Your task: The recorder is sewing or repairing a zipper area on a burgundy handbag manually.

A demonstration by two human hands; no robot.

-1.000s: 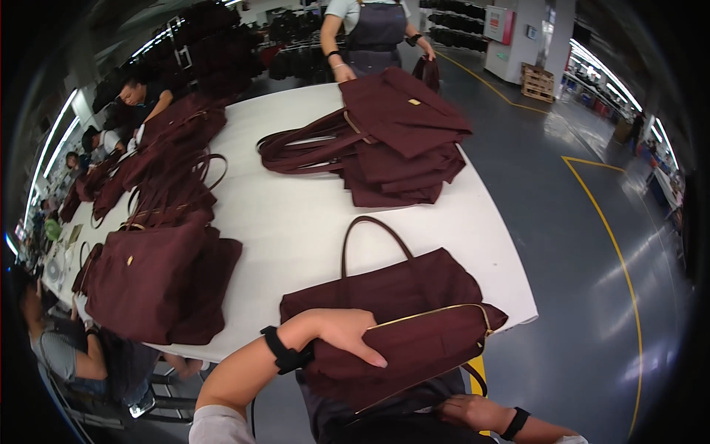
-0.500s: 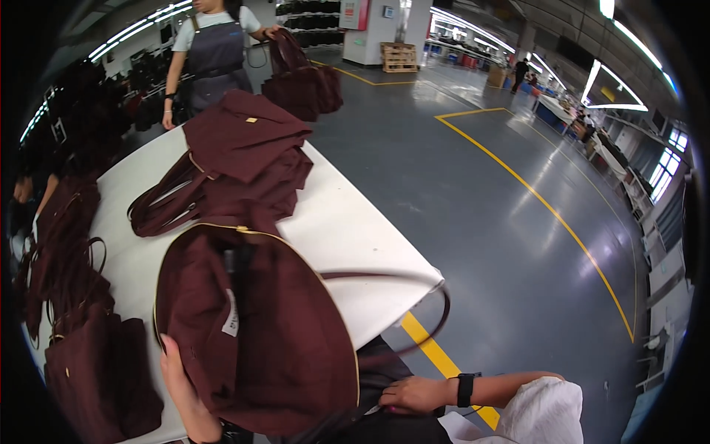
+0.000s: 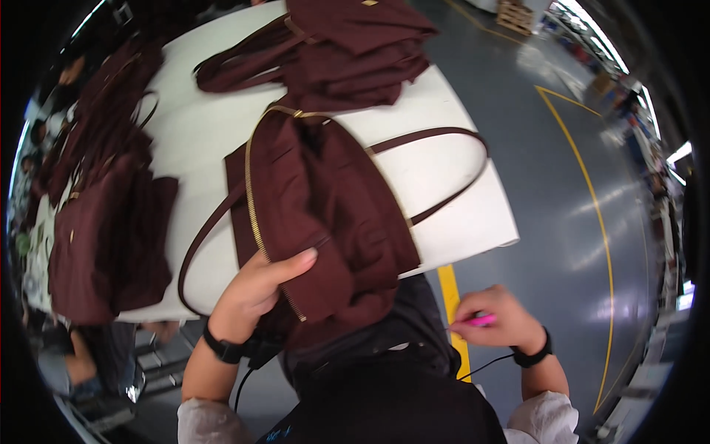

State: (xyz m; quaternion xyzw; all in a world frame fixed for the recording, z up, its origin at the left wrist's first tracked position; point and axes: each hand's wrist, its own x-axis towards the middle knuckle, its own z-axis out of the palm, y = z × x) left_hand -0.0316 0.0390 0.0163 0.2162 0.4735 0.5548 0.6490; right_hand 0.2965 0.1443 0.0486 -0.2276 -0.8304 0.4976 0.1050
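Lifting off the apron (image 3: 418,314), the right hand (image 3: 495,320) now pinches a small pink object (image 3: 482,320), lower right; the left hand (image 3: 260,287) clamps the open maroon bag (image 3: 336,214), centre frame, so 2 hands are occupied.

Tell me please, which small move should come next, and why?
Probably bring the right hand to the bag: it holds a small pink item off to the side, while the left hand grips the bag, whose zipper edges stand apart.
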